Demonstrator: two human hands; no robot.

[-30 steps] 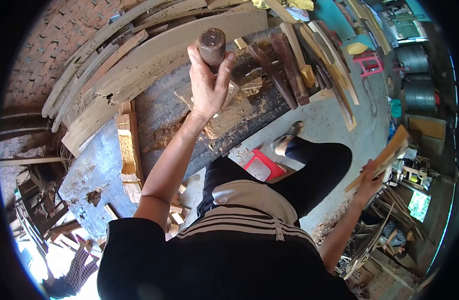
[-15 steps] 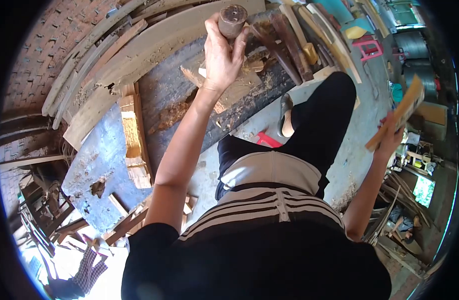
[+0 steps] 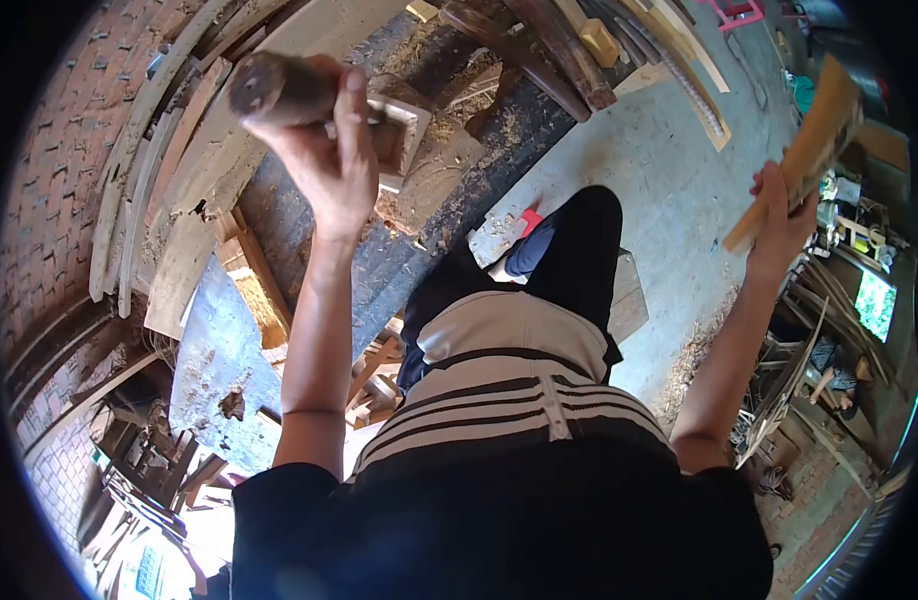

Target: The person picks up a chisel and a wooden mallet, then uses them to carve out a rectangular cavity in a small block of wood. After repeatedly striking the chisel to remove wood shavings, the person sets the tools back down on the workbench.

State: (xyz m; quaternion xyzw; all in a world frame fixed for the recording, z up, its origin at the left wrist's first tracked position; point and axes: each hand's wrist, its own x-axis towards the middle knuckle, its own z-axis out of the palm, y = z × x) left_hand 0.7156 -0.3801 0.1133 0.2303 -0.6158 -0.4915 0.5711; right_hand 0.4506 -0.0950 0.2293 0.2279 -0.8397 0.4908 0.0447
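Cylinder [image 3: 284, 90] sat gripped in left hand [image 3: 331, 180], far left; board [image 3: 817, 125] gripped in right hand [image 3: 785, 225], right.

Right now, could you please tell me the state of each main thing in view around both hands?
Left hand: closed around the dark wooden cylinder.
Dark wooden cylinder: gripped, tilted.
Right hand: closed on the wooden piece.
Wooden piece: held up, slanted.
Workbench: strewn with shavings.
Dark tapered timbers: lying side by side.
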